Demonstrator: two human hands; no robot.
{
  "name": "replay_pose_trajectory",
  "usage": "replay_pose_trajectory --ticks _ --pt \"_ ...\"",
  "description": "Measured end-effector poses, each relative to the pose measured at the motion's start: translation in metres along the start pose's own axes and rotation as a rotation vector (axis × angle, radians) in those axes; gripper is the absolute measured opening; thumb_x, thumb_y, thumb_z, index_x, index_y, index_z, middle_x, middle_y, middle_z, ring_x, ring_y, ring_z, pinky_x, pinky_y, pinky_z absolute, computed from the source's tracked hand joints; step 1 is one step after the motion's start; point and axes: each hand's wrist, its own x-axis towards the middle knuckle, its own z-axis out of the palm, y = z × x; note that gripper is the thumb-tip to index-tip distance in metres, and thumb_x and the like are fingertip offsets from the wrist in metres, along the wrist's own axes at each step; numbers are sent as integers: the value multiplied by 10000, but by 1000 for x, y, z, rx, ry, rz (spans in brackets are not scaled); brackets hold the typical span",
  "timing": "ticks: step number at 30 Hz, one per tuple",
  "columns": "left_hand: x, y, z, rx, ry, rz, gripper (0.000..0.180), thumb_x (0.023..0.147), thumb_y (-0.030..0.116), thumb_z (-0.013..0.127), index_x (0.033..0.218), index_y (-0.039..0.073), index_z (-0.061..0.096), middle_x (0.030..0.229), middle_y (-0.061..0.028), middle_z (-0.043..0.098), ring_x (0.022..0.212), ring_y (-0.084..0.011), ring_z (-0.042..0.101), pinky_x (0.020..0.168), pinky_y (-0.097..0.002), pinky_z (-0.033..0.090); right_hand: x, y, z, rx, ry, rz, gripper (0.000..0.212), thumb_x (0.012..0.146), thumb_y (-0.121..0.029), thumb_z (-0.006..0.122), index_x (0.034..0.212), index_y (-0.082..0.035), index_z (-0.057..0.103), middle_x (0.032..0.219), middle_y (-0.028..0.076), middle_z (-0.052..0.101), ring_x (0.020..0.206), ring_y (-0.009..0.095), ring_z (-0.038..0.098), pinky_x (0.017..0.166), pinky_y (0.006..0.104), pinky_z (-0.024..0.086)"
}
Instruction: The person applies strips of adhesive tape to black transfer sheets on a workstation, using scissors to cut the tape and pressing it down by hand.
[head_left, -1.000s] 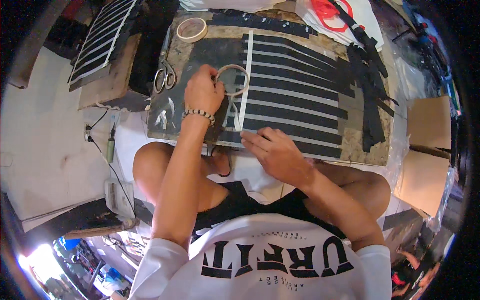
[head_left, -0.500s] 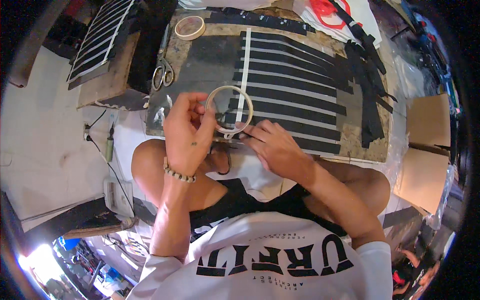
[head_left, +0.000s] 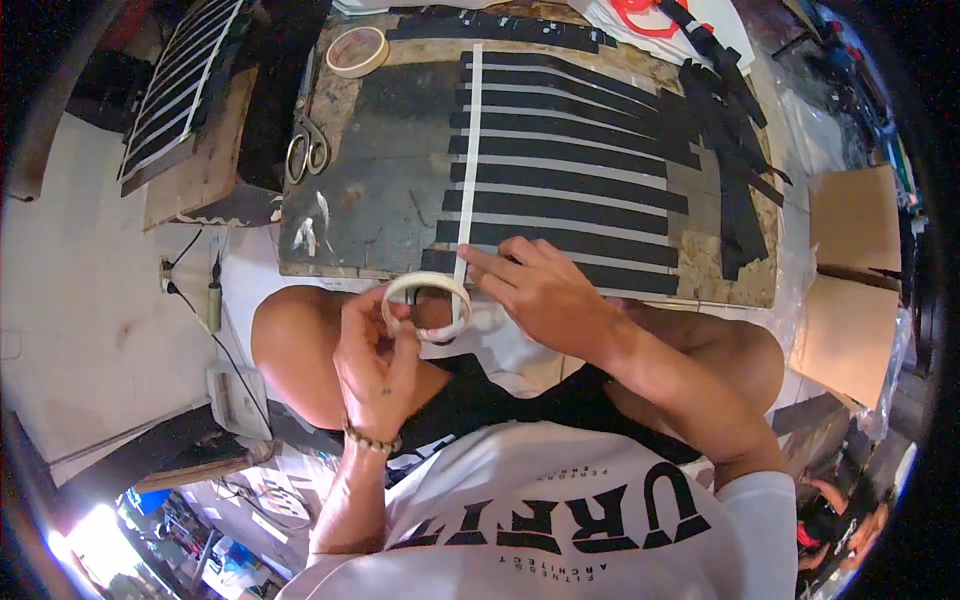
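On my feed I lose part of the nearest black strip [head_left: 630, 281] behind the fingers of the right hand [head_left: 543, 300]; far beyond those fingertips, the upper edge crops a white sheet [head_left: 733, 42].

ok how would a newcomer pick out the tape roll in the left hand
Find the big worktable, then its near edge. There the left hand holds the pale, ring-shaped tape roll. Unlike the roll lying at the table's back left, this one has a white strip running from it.
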Motion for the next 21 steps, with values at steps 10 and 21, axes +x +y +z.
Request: replay_pose_trajectory --ticks 10,21 --pt "-37 -4 -6 259 -15 176 270 928 20 708 1154 -5 563 896 -135 689 748 -237 684 680 -350 559 2 -4 0 5 -59 51 490 873 -39 588 1362 -25 606 1469 96 607 1105 266 588 917 384 501" --pt "-46 -20 -10 257 -139 144 251 859 79 756 1005 24 559 827 -205 640 721 -413 660 644 -477 538 6 -8 -9 4 -191 44 663 757 -7 718 1403 -132 644 1565 38 505 1185 302 544 987 413 493"
